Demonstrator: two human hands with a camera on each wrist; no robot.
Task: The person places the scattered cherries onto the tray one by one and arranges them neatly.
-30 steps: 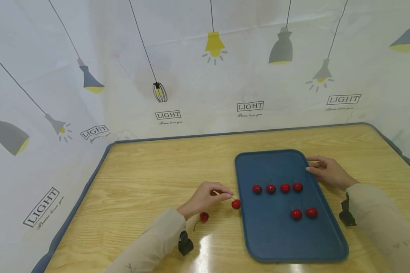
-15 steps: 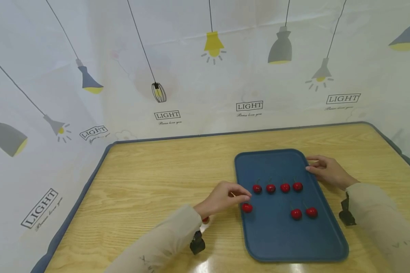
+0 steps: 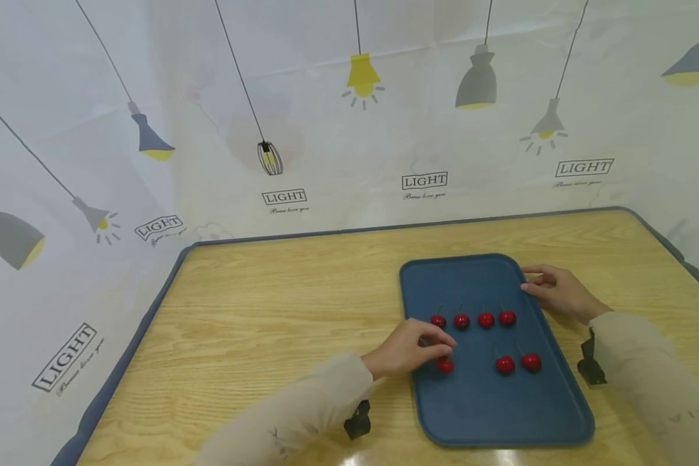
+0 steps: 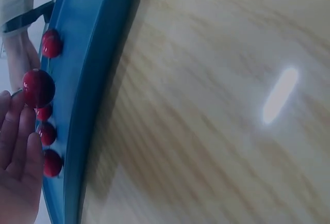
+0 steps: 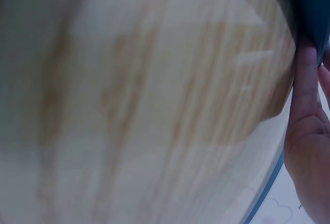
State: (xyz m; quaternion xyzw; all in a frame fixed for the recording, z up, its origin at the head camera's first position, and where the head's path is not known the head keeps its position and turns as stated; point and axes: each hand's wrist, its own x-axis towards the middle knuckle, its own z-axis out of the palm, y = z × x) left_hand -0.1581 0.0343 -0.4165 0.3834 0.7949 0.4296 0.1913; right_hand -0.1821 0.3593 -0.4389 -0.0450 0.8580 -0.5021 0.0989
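My left hand [image 3: 415, 347] pinches a red cherry [image 4: 38, 89] by its stem over the left part of the blue tray [image 3: 501, 411]. In the head view this cherry hangs just below the fingertips, partly covered by the thumb. Behind it on the tray stands a row of several cherries [image 3: 486, 320], their stems pointing up. Two more, a left cherry [image 3: 505, 365] and a right cherry [image 3: 531, 362], sit side by side nearer the front. At the tray's right edge, my right hand [image 3: 561, 294] grips the rim, thumb on top.
The wood-grain table [image 3: 279, 291] extends left of the tray. A white sheet [image 3: 338, 142] printed with lamps hangs behind and around it, meeting the table at a dark blue border [image 3: 338, 231]. Black straps [image 3: 358, 421] circle both wrists.
My left hand has carried the cherry rightward from beside the tray to above it. Its forearm now hides the loose cherry seen earlier on the table. The right hand has stayed put.
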